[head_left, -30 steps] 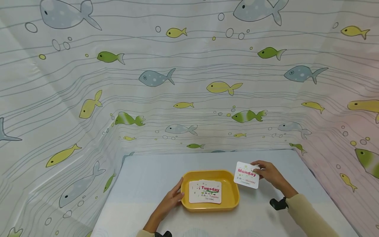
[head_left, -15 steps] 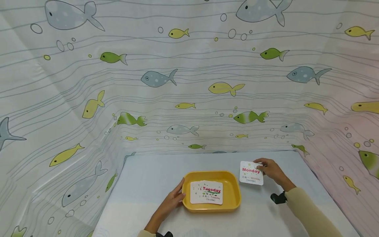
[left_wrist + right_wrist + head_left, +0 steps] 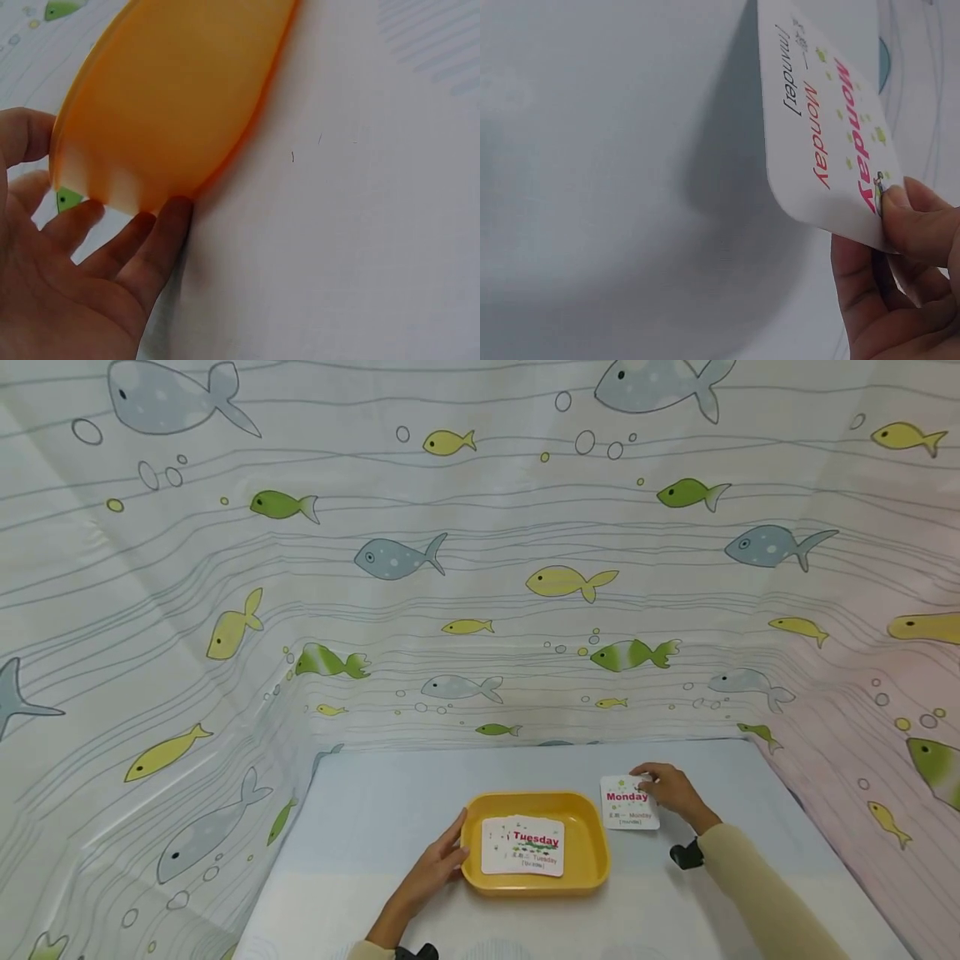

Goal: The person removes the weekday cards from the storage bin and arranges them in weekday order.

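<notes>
My left hand (image 3: 431, 868) holds the left side of a yellow tray (image 3: 592, 852). In the left wrist view, its fingers (image 3: 169, 236) lie spread against the outside of the tray wall (image 3: 172, 90). A stack of white cards (image 3: 498, 847) lies in the tray, a "Tuesday" card on top. My right hand (image 3: 675, 793) pinches the upper right corner of a white "Monday" card (image 3: 626, 817), right of the tray. In the right wrist view, the card (image 3: 802, 142) is tilted above the table and casts a shadow. Its thumb (image 3: 915, 229) presses on the printed face.
A pale blue and white cloth (image 3: 390, 785) covers the table beneath the tray. Fish-patterned sheets (image 3: 480, 652) rise behind and at both sides. A black strap device (image 3: 686, 854) sits at the right wrist.
My right hand has first carried the "Monday" card a little right, away from the tray, then slightly back left and lower. My left hand stays at the tray, which keeps its place.
</notes>
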`<state>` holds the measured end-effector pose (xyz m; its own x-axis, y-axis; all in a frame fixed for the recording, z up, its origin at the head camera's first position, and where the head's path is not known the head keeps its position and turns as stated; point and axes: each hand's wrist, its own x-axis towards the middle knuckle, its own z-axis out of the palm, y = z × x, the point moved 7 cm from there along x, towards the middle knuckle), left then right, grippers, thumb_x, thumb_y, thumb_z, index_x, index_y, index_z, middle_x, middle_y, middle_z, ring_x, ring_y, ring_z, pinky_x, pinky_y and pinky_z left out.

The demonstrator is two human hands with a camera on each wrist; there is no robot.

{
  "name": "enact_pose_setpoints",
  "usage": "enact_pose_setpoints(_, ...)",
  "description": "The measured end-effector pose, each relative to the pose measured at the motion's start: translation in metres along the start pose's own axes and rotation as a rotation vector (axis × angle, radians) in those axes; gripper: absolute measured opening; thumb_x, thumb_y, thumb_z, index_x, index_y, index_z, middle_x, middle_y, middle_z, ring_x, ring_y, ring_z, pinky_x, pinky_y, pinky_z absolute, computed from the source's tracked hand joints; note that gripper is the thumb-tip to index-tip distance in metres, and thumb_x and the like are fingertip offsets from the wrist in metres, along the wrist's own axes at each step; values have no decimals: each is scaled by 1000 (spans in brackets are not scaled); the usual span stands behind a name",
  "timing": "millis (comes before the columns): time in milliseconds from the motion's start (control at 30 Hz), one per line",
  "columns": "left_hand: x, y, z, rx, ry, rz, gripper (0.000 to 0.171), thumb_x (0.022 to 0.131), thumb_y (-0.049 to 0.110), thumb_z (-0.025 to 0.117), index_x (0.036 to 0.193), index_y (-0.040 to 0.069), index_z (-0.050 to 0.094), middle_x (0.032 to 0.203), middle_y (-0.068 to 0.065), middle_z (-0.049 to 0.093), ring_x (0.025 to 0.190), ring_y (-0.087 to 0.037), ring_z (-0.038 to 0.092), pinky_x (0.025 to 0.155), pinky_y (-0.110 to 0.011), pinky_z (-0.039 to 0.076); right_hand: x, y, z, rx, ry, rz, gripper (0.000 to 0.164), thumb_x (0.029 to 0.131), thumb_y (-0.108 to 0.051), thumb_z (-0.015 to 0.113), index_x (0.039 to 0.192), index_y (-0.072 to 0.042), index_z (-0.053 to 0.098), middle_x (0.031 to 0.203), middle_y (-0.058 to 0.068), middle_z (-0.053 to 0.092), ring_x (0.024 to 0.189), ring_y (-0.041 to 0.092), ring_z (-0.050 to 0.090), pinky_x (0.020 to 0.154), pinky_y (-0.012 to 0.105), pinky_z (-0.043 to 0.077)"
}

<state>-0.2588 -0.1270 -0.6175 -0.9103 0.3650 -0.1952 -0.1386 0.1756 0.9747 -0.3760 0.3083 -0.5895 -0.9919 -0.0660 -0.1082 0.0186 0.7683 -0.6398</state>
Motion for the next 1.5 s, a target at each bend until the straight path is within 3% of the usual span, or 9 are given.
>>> enact_pose_setpoints(167,1,0,-1,13,16,2,65,104,25,50,161,31,18,168,-12,12,145,-46,33,97,-45,57,1,-5,1,-85,28,-18,27,94,-4,63,121,-5,69,105,16,66,84,24,53,67,32,46)
enact_pose_setpoints(367,1,-2,-1,1,1,1,66,104,24,50,161,30,17,168,-12,11,145,-46,34,97,-45,56,-2,-4,8,-91,5,30,29,95,-5,60,124,-5,68,124,24,64,101,34,57,86,51,50)
enact_pose_setpoints(500,0,-1,-1,-8,-4,3,66,104,24,51,161,30,17,168,-12,11,145,-46,35,97,-45,56,-3,-4,14,-93,4,34,29,96,-4,58,124,-4,67,134,27,60,121,45,54,104,64,43)
enact_pose_setpoints(633,-1,-1,-2,-2,2,1,66,104,24,51,161,30,18,168,-12,12,144,-45,36,96,-44,57,-1,-4,21,-103,-8,24,29,97,-2,57,124,-3,66,137,28,58,129,48,50,108,66,38)
enact_pose_setpoints(800,-2,-1,-2,-3,5,3,66,104,24,51,161,31,18,168,-12,13,142,-44,40,95,-43,57,5,-5,26,-147,-8,20,30,96,-2,59,126,-1,62,130,28,61,112,41,58,103,62,46)
enact_pose_setpoints(967,-2,-1,-1,-5,0,13,66,104,22,50,161,29,17,168,-13,13,141,-44,42,95,-42,58,9,0,32,-164,-25,71,28,94,-3,64,121,-1,56,114,22,64,92,29,55,88,50,53)
enact_pose_setpoints(1200,-2,-2,-1,-14,-4,31,65,104,22,50,161,30,18,168,-12,13,141,-44,41,95,-43,58,8,2,34,-194,-11,53,10,90,-2,69,97,-6,62,96,12,63,85,25,54,79,41,52)
enact_pose_setpoints(1500,-1,-1,-1,-9,1,24,65,104,23,50,161,31,18,168,-13,12,142,-44,41,96,-43,57,8,-1,35,-274,4,-12,12,88,-2,71,97,-9,67,102,15,63,88,28,54,84,50,53)
